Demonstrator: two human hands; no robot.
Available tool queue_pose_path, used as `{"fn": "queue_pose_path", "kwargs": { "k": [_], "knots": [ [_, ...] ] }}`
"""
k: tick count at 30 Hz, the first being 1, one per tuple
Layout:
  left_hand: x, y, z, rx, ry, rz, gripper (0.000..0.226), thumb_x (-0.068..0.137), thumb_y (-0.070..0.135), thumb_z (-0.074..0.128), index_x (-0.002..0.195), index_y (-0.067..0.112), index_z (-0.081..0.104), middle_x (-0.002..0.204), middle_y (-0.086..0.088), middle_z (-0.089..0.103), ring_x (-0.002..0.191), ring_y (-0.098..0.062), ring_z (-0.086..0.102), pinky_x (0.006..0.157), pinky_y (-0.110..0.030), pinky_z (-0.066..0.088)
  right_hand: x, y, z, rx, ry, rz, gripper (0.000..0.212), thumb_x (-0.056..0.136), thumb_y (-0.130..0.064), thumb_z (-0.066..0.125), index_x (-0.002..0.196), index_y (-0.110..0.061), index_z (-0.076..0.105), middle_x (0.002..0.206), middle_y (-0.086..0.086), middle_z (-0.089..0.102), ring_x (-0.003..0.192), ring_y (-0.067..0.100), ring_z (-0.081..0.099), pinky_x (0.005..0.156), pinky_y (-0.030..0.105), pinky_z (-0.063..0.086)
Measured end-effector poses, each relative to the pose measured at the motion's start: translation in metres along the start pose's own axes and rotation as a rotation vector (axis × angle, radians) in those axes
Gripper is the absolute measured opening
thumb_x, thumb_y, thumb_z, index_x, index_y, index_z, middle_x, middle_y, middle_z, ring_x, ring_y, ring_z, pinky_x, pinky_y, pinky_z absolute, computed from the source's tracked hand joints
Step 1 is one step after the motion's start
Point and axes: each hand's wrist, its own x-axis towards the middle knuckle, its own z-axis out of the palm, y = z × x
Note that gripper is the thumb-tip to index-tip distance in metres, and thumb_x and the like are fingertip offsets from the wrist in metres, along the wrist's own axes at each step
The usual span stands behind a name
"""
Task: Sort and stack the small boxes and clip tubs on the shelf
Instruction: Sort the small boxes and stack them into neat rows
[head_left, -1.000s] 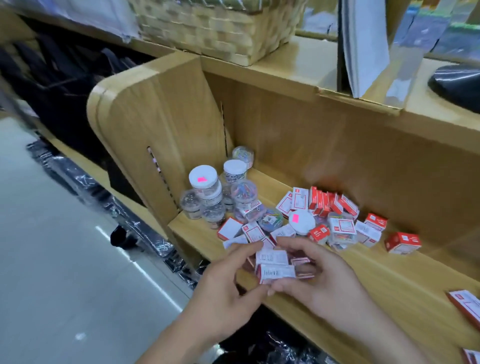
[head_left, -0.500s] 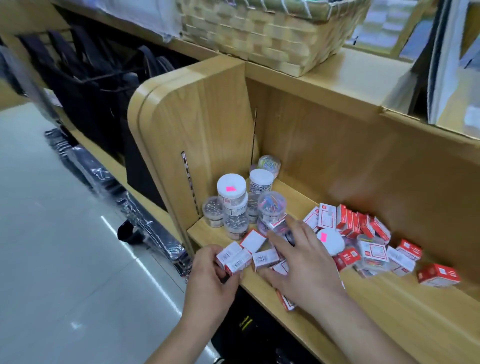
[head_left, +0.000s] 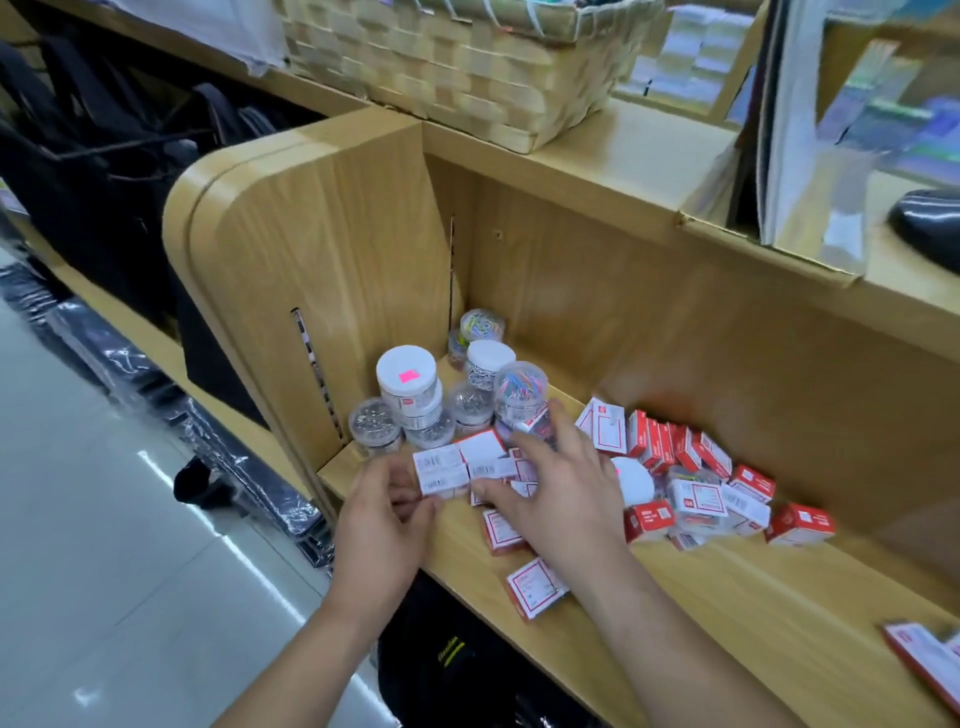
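small boxes being gathered at the shelf's left front corner

small boxes (head_left: 440, 470) are lying in a tight white-faced cluster near the left front corner of the wooden shelf (head_left: 727, 613), just in front of the clip tubs (head_left: 470, 395). the left hand (head_left: 382, 525) is curling its fingers and thumb around the left end of that cluster, gripping the nearest box. the right hand (head_left: 558, 499) is spreading its fingers wide over the right part of the cluster, palm down, pressing on the boxes rather than closing round any one of them; its fingertips are reaching up to the foot of a clear tub of coloured clips (head_left: 521, 389).

the tubs are crowding the back left corner against the side panel (head_left: 322, 280), some stacked, one wearing a white lid with a pink sticker (head_left: 407, 366). a loose heap of red and white boxes (head_left: 696, 467) is sprawling toward the right along the back wall, with a white tub lid (head_left: 635, 483) half buried among them. two more boxes are lying near the front edge under the right forearm. a woven basket (head_left: 457, 67) is sitting on the upper ledge above. the boxes are showing red sides and white printed labels, too blurred to read.
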Motion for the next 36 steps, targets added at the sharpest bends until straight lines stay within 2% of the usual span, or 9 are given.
{"fn": "queue_pose_path", "kwargs": {
  "k": [3, 6, 8, 11, 15, 21, 27, 31, 36],
  "knots": [
    [-0.007, 0.005, -0.004, 0.058, 0.010, 0.041, 0.042, 0.083, 0.006, 0.080, 0.105, 0.036, 0.062, 0.104, 0.012, 0.068, 0.093, -0.008, 0.069, 0.082, -0.033, 0.060, -0.017, 0.014, -0.025, 0.173, 0.105, -0.029, 0.048, 0.081, -0.068, 0.063, 0.119, -0.040, 0.068, 0.144, -0.013, 0.049, 0.129, 0.008, 0.047, 0.099, 0.031, 0.048],
    [-0.036, 0.020, -0.007, 0.239, 0.068, 0.229, 0.032, 0.086, 0.015, 0.076, 0.110, 0.030, 0.063, 0.106, 0.022, 0.054, 0.094, -0.005, 0.062, 0.078, -0.035, 0.056, -0.037, 0.056, -0.051, 0.140, 0.292, -0.028, 0.024, 0.086, -0.036, 0.073, 0.106, -0.025, 0.074, 0.120, -0.007, 0.063, 0.116, 0.017, 0.057, 0.094, 0.035, 0.051],
    [-0.059, 0.031, 0.005, 0.259, -0.097, 0.365, 0.031, 0.086, 0.025, 0.073, 0.115, 0.033, 0.063, 0.112, 0.025, 0.053, 0.100, -0.001, 0.060, 0.081, -0.025, 0.053, -0.045, 0.093, -0.058, 0.068, 0.315, 0.039, 0.027, 0.084, -0.027, 0.074, 0.110, -0.020, 0.073, 0.121, -0.003, 0.062, 0.117, 0.023, 0.057, 0.097, 0.041, 0.049],
    [-0.084, 0.029, 0.035, 0.433, -0.371, 0.535, 0.051, 0.080, 0.040, 0.072, 0.129, 0.035, 0.059, 0.126, 0.014, 0.055, 0.112, -0.013, 0.057, 0.084, -0.028, 0.056, -0.055, 0.131, -0.051, -0.037, 0.204, 0.057, 0.044, 0.085, -0.027, 0.071, 0.128, -0.019, 0.065, 0.141, 0.003, 0.055, 0.137, 0.030, 0.044, 0.110, 0.047, 0.041],
    [-0.081, 0.027, 0.051, 0.535, -0.388, 0.599, 0.041, 0.078, 0.027, 0.074, 0.116, 0.035, 0.063, 0.119, 0.010, 0.058, 0.102, -0.020, 0.053, 0.072, -0.035, 0.056, -0.070, 0.151, -0.040, -0.092, 0.009, 0.063, 0.059, 0.094, -0.035, 0.059, 0.149, -0.025, 0.043, 0.162, -0.001, 0.028, 0.152, 0.027, 0.015, 0.119, 0.050, 0.027],
    [-0.066, 0.025, 0.047, 0.660, -0.290, 0.568, 0.043, 0.068, 0.009, 0.085, 0.105, 0.030, 0.074, 0.101, 0.008, 0.057, 0.089, -0.024, 0.056, 0.067, -0.036, 0.054, -0.099, 0.152, -0.045, 0.038, 0.097, 0.106, 0.053, 0.081, -0.022, 0.077, 0.131, -0.021, 0.060, 0.145, -0.001, 0.048, 0.134, 0.024, 0.045, 0.109, 0.042, 0.042],
    [-0.075, 0.065, 0.068, 0.533, -0.340, 0.681, 0.027, 0.082, 0.022, 0.069, 0.109, 0.023, 0.072, 0.110, 0.005, 0.058, 0.094, -0.020, 0.054, 0.075, -0.033, 0.047, -0.124, 0.158, -0.062, 0.191, 0.131, 0.137, 0.045, 0.073, -0.009, 0.075, 0.110, -0.031, 0.064, 0.130, -0.018, 0.046, 0.114, 0.006, 0.056, 0.086, 0.026, 0.052],
    [-0.064, 0.094, 0.106, 0.526, -0.469, 0.751, 0.030, 0.084, 0.035, 0.062, 0.110, 0.024, 0.071, 0.111, 0.007, 0.060, 0.102, -0.019, 0.056, 0.081, -0.035, 0.052, -0.149, 0.167, -0.067, 0.331, 0.142, 0.214, 0.046, 0.074, -0.001, 0.068, 0.109, -0.030, 0.065, 0.130, -0.018, 0.044, 0.108, -0.010, 0.055, 0.086, 0.003, 0.040],
    [-0.038, 0.118, 0.172, 0.858, -0.660, 0.807, 0.050, 0.082, 0.051, 0.051, 0.118, 0.021, 0.066, 0.126, 0.000, 0.060, 0.121, -0.027, 0.048, 0.104, -0.042, 0.041, -0.167, 0.186, -0.078, 0.326, 0.069, 0.327, 0.063, 0.069, -0.018, 0.061, 0.130, -0.029, 0.055, 0.129, -0.022, 0.045, 0.118, -0.002, 0.053, 0.094, 0.011, 0.041]
  ]
}}
